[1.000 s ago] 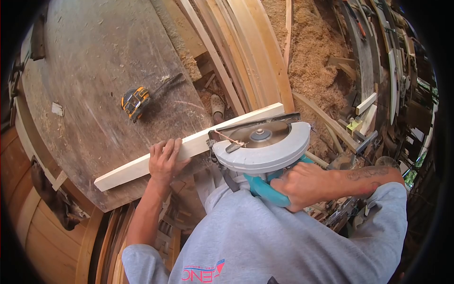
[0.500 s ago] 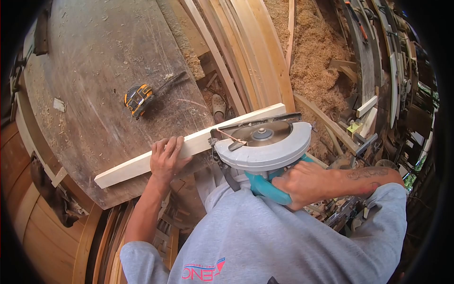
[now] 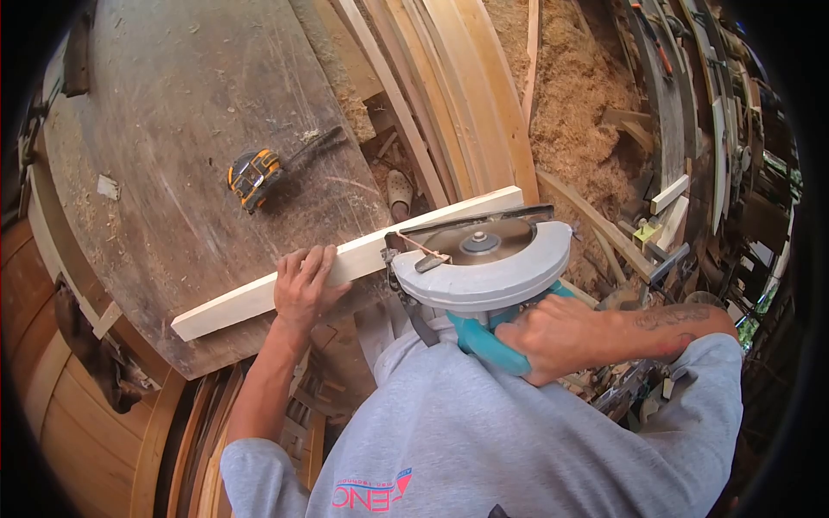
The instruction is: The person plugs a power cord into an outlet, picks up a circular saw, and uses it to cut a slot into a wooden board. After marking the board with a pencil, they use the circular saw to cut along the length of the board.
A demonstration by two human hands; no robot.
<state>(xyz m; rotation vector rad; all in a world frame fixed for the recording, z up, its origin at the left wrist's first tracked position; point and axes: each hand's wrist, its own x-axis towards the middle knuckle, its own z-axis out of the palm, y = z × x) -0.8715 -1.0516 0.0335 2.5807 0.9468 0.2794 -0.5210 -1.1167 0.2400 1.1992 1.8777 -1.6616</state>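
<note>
A pale strip of wood [image 3: 233,304] lies slantwise across the near edge of the wooden table, its right end sticking out past the edge. My left hand [image 3: 304,283] grips it near its middle, fingers over the top; the thumb points right along its near side. My right hand [image 3: 553,337] is wrapped round the teal handle of a circular saw [image 3: 484,285]. The saw's grey guard and round blade face up at me, close against the overhanging part of the strip. Whether the blade touches the wood is hidden.
A black and orange tape measure [image 3: 253,179] lies on the scratched table [image 3: 190,95]. Long boards [image 3: 466,95] stretch away beyond its right edge, beside a heap of shavings [image 3: 574,112]. A person's foot in a clog [image 3: 399,192] shows below the table edge. Scrap wood fills the right side.
Almost nothing differs. The wood strip has shifted up very slightly, with my left hand and the saw staying in nearly the same place.
</note>
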